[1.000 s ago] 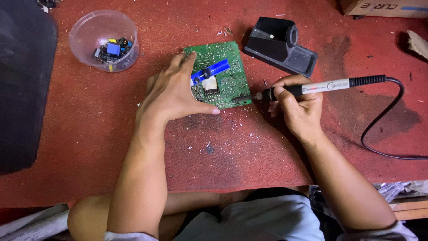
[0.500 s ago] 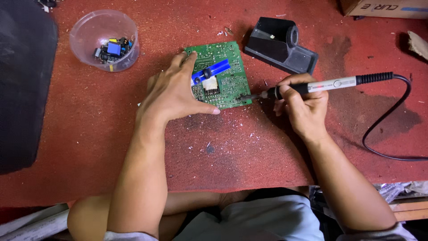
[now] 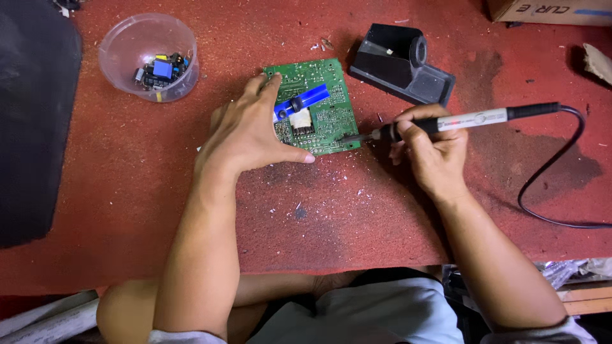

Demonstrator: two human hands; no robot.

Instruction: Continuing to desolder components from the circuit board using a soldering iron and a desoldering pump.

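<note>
A green circuit board [image 3: 331,114] lies on the red work surface [image 3: 357,210]. My left hand [image 3: 245,130] holds its left edge, thumb along the near side, and grips a blue desoldering pump [image 3: 305,102] laid across the board. My right hand [image 3: 433,150] holds a soldering iron [image 3: 459,121] like a pen. Its tip touches the board's right edge. A black cable [image 3: 548,178] trails from the iron to the right.
A black soldering iron stand [image 3: 401,64] sits behind the board. A clear plastic bowl [image 3: 150,57] with small electronic parts stands at the far left. A dark mat [image 3: 32,121] covers the left side. A cardboard box [image 3: 548,9] is at the top right.
My right hand has moved the soldering iron left, bringing its tip from just off the board onto the board's right edge. My left hand has stayed in place.
</note>
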